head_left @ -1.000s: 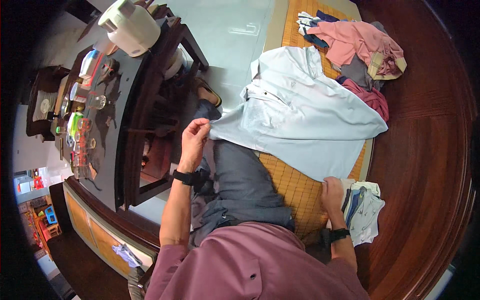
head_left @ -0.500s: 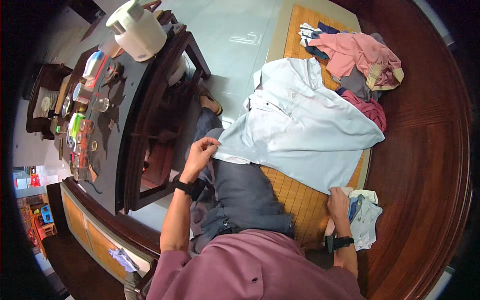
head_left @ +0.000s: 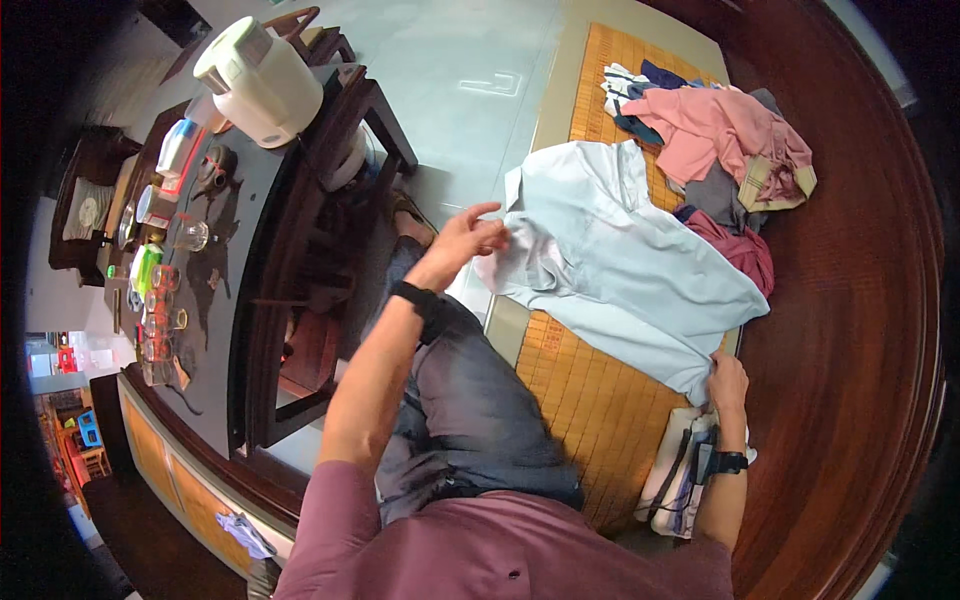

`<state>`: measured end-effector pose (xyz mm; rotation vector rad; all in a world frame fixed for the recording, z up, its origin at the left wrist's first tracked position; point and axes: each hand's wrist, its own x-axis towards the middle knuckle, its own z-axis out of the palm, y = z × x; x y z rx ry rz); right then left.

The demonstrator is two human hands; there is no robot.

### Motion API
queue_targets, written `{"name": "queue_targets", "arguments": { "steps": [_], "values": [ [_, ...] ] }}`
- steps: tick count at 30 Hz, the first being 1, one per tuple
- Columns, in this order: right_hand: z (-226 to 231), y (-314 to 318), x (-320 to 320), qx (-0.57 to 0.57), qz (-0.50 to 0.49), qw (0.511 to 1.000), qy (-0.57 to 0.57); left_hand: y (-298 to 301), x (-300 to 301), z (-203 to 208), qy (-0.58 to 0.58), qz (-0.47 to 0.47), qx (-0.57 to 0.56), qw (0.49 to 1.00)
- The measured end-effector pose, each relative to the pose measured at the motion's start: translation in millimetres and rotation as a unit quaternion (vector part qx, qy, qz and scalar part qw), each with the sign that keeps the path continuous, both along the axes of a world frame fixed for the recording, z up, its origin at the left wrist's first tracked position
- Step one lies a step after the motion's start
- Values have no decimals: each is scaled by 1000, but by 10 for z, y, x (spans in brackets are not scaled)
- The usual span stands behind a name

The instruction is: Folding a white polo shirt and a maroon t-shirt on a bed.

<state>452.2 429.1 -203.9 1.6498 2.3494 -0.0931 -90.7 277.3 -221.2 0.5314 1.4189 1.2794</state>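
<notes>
A pale blue-white polo shirt (head_left: 620, 250) lies spread on the bamboo mat (head_left: 600, 400), its collar at the far left corner and its near left part folded inward. My left hand (head_left: 468, 242) is beside the shirt's left edge, fingers apart and nothing held. At the hem's near right corner, my right hand (head_left: 728, 382) is closed on the shirt, its fingertips partly hidden. Right below that hand, a small stack of folded clothes (head_left: 675, 480) sits on the mat, partly covered by my right forearm.
Crumpled clothes lie at the far right: a pink shirt (head_left: 700, 120) and a maroon garment (head_left: 735, 245). A dark wooden backrest (head_left: 850, 300) borders the right. On the left, a dark table (head_left: 250, 200) carries a white thermos jug (head_left: 262, 85) and several glass cups (head_left: 160, 320).
My left hand has let go of the shirt's lower left corner and moved up and right. That part now lies folded inward. My right hand has shifted right with the hem.
</notes>
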Motion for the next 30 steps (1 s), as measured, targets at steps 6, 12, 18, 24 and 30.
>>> {"name": "queue_targets", "arguments": {
  "steps": [6, 12, 18, 24, 30],
  "values": [
    [-329, 86, -497, 9, 45, 992, 117, 14, -57, -1018, 226, -23, -86, 970],
    [-504, -241, -1742, -30, 186, 910, 369, 104, -137, -809, 288, -89, -95, 949],
    [-657, -311, -2732, 2, 223, 894, 388, -31, -175, -602, 271, -53, -68, 959],
    [-992, 138, -2750, -243, -161, 860, 419, -49, -84, -696, 439, -38, -41, 897],
    [-697, -207, -2993, 0, 133, 873, 469, 53, -10, -635, 524, 24, 29, 851]
  ]
}}
